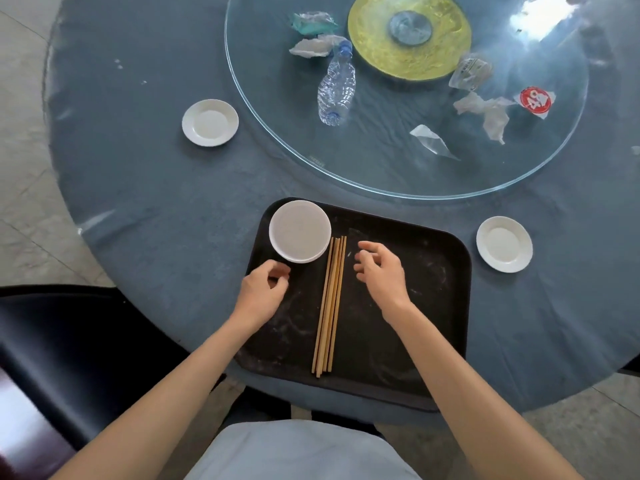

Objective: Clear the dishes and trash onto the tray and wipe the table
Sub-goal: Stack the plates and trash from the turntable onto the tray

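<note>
- Tray (433, 306), black and scuffed, sits at the near edge of the round table (156, 209), straight ahead of me.
- On the tray: a white bowl (300, 231) in the far-left corner, and a bundle of wooden chopsticks (329, 306) lying lengthwise down the middle, just beside the bowl.
- Left hand (265, 292) hovers over the tray's left part, just below the bowl, fingers curled loosely, holding nothing.
- Right hand (382, 271) hovers right of the chopsticks, fingers spread and bent, empty. I see both hands apart, the chopsticks between them.
- Off the tray: one small white saucer (504, 244) on the cloth just to its right; another saucer (210, 123) well off to the far left.
- Farther out, the glass turntable (277, 133) carries a crushed clear water bottle (337, 86), several crumpled wrappers (485, 112), and a wrapper with a red printed mark (535, 101).
- Yellow disc (410, 36) shows beneath the glass at its centre.
- Dark chair (69, 341) stands at my left.
</note>
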`<state>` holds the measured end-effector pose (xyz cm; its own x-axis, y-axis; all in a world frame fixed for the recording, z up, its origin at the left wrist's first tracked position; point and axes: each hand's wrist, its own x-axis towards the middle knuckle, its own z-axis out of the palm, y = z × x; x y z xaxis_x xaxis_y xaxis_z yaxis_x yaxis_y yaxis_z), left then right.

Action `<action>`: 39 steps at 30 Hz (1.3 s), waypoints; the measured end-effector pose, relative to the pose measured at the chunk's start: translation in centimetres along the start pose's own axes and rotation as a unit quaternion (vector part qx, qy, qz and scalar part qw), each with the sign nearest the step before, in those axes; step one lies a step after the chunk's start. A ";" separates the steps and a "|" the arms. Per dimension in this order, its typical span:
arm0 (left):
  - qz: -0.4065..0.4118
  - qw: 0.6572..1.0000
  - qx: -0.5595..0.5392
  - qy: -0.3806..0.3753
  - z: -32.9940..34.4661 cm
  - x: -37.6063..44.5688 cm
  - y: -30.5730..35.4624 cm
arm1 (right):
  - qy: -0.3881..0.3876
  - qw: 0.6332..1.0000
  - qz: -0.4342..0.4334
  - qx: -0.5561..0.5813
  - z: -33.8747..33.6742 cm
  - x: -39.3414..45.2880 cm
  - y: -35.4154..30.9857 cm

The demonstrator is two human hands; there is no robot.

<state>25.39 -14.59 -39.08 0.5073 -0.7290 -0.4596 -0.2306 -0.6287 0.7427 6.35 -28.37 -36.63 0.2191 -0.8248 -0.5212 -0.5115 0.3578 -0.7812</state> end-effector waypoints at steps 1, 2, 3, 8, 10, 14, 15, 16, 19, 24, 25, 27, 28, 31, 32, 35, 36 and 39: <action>-0.005 1.000 -0.006 0.022 -1.3 0.9 0.2 | 0.002 1.000 -0.016 0.000 0.0 1.1 -1.6; -0.014 0.999 -0.015 0.043 -2.6 2.0 0.4 | 0.003 1.000 -0.028 0.001 0.1 2.2 -3.2; -0.023 0.997 -0.023 0.065 -4.0 3.1 0.6 | 0.003 0.999 -0.038 0.002 0.4 3.4 -4.8; -0.062 0.974 -0.158 0.148 -10.5 9.6 1.1 | -0.044 0.994 -0.087 -0.042 4.6 8.8 -11.9; -0.093 0.951 -0.247 0.162 -12.7 12.1 1.4 | -0.070 0.989 -0.103 -0.075 7.4 10.8 -14.0; -0.132 0.904 -0.358 0.193 -16.5 16.9 1.4 | -0.116 0.985 -0.087 -0.099 13.5 14.4 -16.7; -0.139 0.897 -0.368 0.199 -17.2 18.1 1.2 | -0.127 0.985 -0.073 -0.092 15.0 15.2 -17.2; -0.146 0.894 -0.371 0.204 -17.9 19.3 1.0 | -0.136 0.985 -0.057 -0.085 16.5 16.2 -17.5; -0.153 0.902 -0.349 0.204 -19.4 22.4 0.8 | -0.139 0.989 -0.019 -0.056 20.5 18.9 -18.5; -0.172 0.894 -0.360 0.206 -20.7 27.1 1.2 | -0.100 0.983 -0.055 -0.141 25.4 21.7 -19.9; -0.171 0.897 -0.352 0.204 -20.8 27.9 1.3 | -0.090 0.984 -0.055 -0.143 26.1 22.1 -20.0; -0.168 0.909 -0.320 0.206 -20.7 29.2 1.4 | -0.072 0.988 -0.044 -0.133 27.3 22.8 -20.2; -0.167 0.913 -0.304 0.213 -20.5 29.7 1.5 | -0.061 0.989 -0.039 -0.128 27.6 23.0 -20.3; -0.168 0.911 -0.293 0.234 -19.8 30.7 1.3 | -0.044 0.993 -0.030 -0.109 27.9 23.5 -20.5; -0.170 0.906 -0.304 0.238 -19.7 30.7 1.3 | -0.042 0.994 -0.024 -0.094 27.8 23.5 -20.4; -0.169 0.894 -0.345 0.233 -19.9 30.1 1.5 | -0.041 0.998 -0.003 -0.043 27.3 23.0 -20.4; -0.163 0.892 -0.354 0.227 -20.0 29.7 1.7 | -0.045 0.999 -0.004 -0.027 26.8 22.6 -20.5; -0.135 0.894 -0.374 0.207 -20.1 27.8 3.0 | -0.053 0.998 -0.008 0.016 24.7 21.2 -20.6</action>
<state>55.49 -31.31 -39.90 0.7602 -0.3172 -0.5670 0.4883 -0.2967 0.8207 42.09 -42.41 -40.04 0.3157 -0.7800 -0.5403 -0.4813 0.3591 -0.7996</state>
